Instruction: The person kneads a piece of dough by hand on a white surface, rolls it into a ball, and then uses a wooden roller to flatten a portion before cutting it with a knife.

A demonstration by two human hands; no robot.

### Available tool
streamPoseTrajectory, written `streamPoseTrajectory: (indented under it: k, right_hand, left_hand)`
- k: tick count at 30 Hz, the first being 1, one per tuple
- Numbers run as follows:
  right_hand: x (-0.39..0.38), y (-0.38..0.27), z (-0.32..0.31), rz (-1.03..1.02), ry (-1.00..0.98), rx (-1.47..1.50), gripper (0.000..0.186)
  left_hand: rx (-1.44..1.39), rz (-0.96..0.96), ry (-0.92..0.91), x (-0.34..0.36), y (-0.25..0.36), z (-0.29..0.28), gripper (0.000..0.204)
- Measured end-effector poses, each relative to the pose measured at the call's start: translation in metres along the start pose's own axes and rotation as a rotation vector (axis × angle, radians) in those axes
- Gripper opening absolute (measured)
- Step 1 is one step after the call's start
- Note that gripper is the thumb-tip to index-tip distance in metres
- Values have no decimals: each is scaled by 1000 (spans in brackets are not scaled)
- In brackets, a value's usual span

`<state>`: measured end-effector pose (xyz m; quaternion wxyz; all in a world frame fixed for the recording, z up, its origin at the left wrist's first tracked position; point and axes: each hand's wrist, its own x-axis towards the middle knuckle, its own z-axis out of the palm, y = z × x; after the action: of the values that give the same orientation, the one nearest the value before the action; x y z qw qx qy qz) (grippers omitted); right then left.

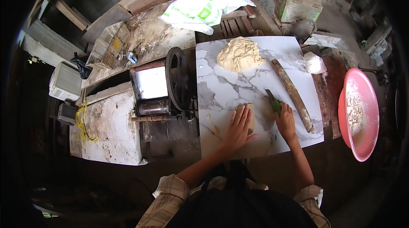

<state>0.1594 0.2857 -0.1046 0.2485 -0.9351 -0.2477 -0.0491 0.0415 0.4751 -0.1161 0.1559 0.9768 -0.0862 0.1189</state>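
Note:
My left hand point(240, 131) lies flat, fingers stretched out, on a small slab of pale dough point(252, 119) near the front of the marbled white board point(221, 87). Closed around the green handle of a knife point(272, 98), my right hand point(286, 122) is a short way right of that slab. The dark blade points away from me, up and to the left. A big rough lump of dough point(240, 54) rests at the board's far side. Slanting along the right side is a worn wooden stick point(293, 94), close to my right hand.
Left of the board stands a roller machine point(152, 84) with a large dark wheel point(177, 79). A pink basin point(361, 115) holding white powder is at the right. A clear bag of white stuff point(314, 63) sits at the board's right edge; a white-green sack point(206, 6) lies behind.

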Motion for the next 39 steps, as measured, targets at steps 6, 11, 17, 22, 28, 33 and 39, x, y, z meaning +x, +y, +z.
streamPoseTrajectory:
  k: [6, 11, 17, 22, 28, 33, 39]
  right_hand:
    - [9, 2, -15, -225, -144, 165, 37]
    - [4, -27, -42, -376, -381, -62, 32]
    - [4, -47, -41, -716, -311, -277, 19]
    - [5, -51, -28, -789, -338, -313, 22]
    - [11, -61, -21, -771, -347, -360, 23]
    - [13, -60, -18, -819, -325, -356, 23]
    - [11, -57, -17, -805, -347, -368, 24]
  left_hand:
    - [24, -67, -8, -27, 16, -2, 92]
    - [-3, -100, -77, -58, 29, -16, 89]
    - [-100, -157, -13, -76, 47, -26, 86]
    - [-51, -184, 11, -76, 53, -26, 85]
    - [-14, -200, 16, -76, 55, -25, 82]
    - [-40, -216, 7, -77, 55, -23, 81]
    - [-57, -224, -2, -76, 55, -24, 80]
